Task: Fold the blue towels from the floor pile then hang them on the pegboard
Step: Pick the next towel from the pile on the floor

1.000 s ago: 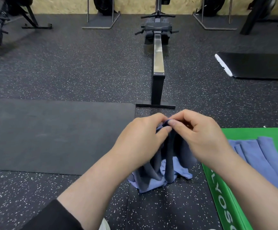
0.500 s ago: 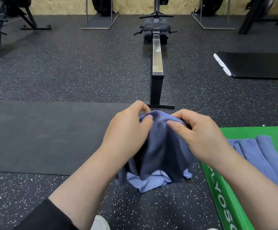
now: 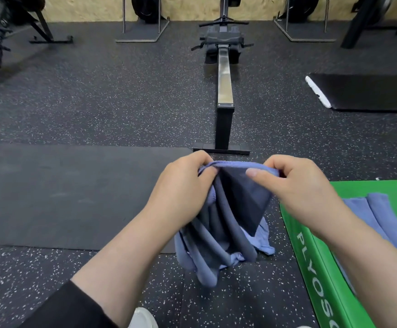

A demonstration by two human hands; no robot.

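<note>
A blue towel (image 3: 235,209) hangs in loose folds in front of me, its lower end bunched near the floor. My left hand (image 3: 183,185) pinches the towel's top edge at the left. My right hand (image 3: 294,185) pinches the same edge at the right, thumb on the near side. The edge is stretched fairly taut between them. Another blue towel (image 3: 377,218) lies flat on the green plyo box (image 3: 311,256) at the right, partly hidden by my right forearm. No pegboard is in view.
A rowing machine (image 3: 224,91) stands straight ahead, its foot just beyond my hands. A dark mat (image 3: 62,190) lies on the speckled floor at the left, a black mat (image 3: 363,91) at the far right. Gym stands line the back wall. My white shoe (image 3: 143,317) shows below.
My hands, first close together on the bunched towel, have drawn apart along its top edge. The towel has spread open and risen slightly.
</note>
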